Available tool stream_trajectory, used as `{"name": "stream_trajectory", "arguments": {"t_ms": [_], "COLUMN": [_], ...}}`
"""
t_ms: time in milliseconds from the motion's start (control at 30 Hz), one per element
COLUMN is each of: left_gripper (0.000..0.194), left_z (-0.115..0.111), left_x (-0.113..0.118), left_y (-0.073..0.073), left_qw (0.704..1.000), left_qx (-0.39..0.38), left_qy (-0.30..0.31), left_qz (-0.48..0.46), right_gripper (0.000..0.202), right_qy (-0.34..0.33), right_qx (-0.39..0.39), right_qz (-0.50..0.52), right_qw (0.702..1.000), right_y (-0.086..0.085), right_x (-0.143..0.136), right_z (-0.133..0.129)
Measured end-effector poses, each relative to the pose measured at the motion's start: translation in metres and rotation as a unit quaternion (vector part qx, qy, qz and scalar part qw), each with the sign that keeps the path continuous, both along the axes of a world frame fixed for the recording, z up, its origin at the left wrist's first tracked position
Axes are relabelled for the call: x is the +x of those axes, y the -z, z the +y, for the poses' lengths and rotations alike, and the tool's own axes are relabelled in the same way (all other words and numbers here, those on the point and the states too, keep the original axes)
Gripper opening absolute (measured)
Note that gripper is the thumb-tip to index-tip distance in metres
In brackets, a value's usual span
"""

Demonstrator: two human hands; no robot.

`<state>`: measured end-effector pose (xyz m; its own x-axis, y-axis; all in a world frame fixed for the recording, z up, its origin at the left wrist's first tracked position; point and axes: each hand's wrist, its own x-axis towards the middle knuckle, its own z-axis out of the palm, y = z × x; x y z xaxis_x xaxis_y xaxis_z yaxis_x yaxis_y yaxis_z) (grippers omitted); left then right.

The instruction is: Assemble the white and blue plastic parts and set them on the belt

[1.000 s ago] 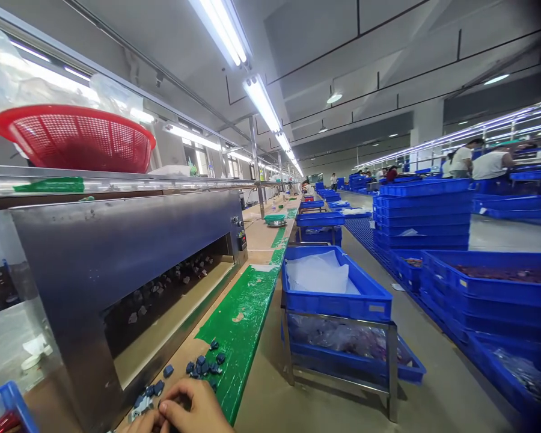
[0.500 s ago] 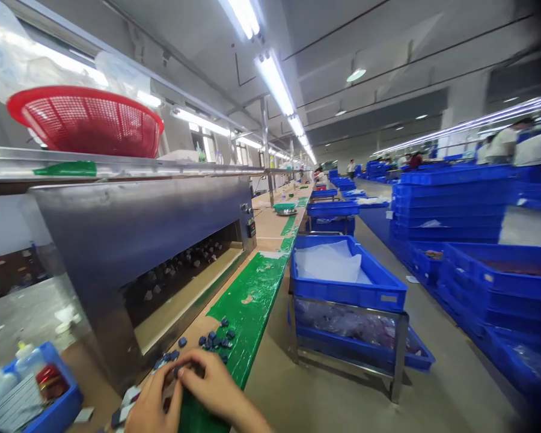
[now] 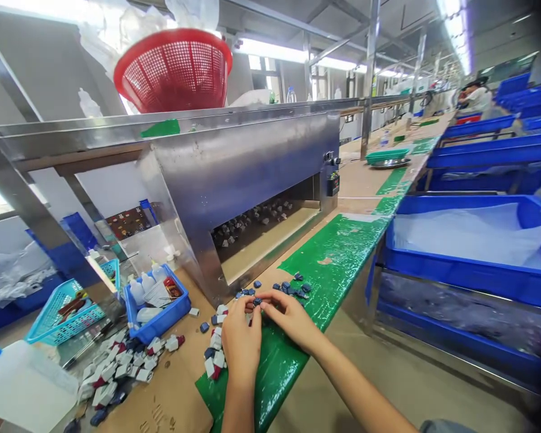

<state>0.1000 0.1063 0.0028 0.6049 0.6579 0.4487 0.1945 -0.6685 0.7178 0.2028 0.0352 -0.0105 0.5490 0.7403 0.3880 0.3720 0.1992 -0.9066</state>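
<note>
My left hand (image 3: 242, 334) and my right hand (image 3: 292, 317) meet over the green bench covering. Between their fingertips both pinch one small dark blue block-like piece (image 3: 256, 301); its exact kind is too small to make out. Just beyond my right fingers lies a loose group of similar dark blue pieces (image 3: 290, 288). Beside my left hand is a strip of small white, blue and dark red pieces (image 3: 215, 353). A larger heap of such white pieces (image 3: 117, 367) spreads farther left on the bench.
A metal machine with a long opening (image 3: 252, 174) stands behind my hands, pieces inside. Left are a blue basket with bottles (image 3: 160, 328), a turquoise basket (image 3: 49, 331) and a white jug (image 3: 27, 385). A red basket (image 3: 171, 72) sits on the shelf; blue crates (image 3: 469, 270) stand right.
My view has swung left and down, bringing the heap, baskets and jug into sight. Both hands stay together at the small dark blue piece.
</note>
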Motion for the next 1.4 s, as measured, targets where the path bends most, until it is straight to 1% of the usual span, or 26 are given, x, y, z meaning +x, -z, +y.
{"name": "stream_trajectory", "arguments": {"t_ms": [300,433,633,800,933,1067,1167,1233,1300,1367,1400], "left_gripper": [0.022,0.02,0.016,0.021,0.025,0.032,0.028,0.024,0.024,0.025,0.025], "left_z": [0.002,0.002,0.0,-0.003,-0.005,-0.007,-0.011,-0.014,-0.019,-0.023,-0.024], "left_x": [0.0,0.0,0.0,-0.001,0.0,0.001,0.001,0.002,0.006,0.013,0.018], "left_y": [0.001,0.0,-0.001,-0.001,0.003,0.008,0.007,0.004,0.002,0.005,0.008], "left_qw": [1.0,1.0,0.999,0.996,0.99,0.978,0.969,0.964,0.96,0.956,0.954], "left_qx": [-0.006,-0.004,0.013,0.049,0.099,0.162,0.198,0.215,0.225,0.247,0.26], "left_qy": [0.019,0.013,0.003,-0.009,-0.022,-0.038,-0.049,-0.059,-0.071,-0.081,-0.085], "left_qz": [0.006,0.014,0.035,0.069,0.096,0.122,0.139,0.147,0.149,0.135,0.123], "right_gripper": [0.027,0.026,0.026,0.028,0.028,0.027,0.03,0.031,0.031,0.03,0.03], "right_qy": [0.024,0.032,0.026,0.026,0.039,0.093,0.14,0.16,0.164,0.162,0.162], "right_qx": [0.009,0.009,0.003,-0.001,-0.005,-0.011,-0.017,-0.021,-0.026,-0.032,-0.035], "right_qz": [0.005,0.001,-0.009,-0.018,-0.038,-0.077,-0.103,-0.123,-0.149,-0.178,-0.191], "right_qw": [1.0,0.999,1.0,1.0,0.999,0.993,0.985,0.979,0.975,0.97,0.967], "right_y": [0.005,0.006,0.002,-0.001,0.0,0.005,0.007,0.004,-0.003,-0.015,-0.023], "right_x": [0.004,0.005,0.004,0.001,0.002,0.005,0.003,0.003,0.009,0.024,0.035], "right_z": [0.004,0.004,0.002,0.0,0.002,0.007,0.005,0.002,0.001,0.005,0.012]}}
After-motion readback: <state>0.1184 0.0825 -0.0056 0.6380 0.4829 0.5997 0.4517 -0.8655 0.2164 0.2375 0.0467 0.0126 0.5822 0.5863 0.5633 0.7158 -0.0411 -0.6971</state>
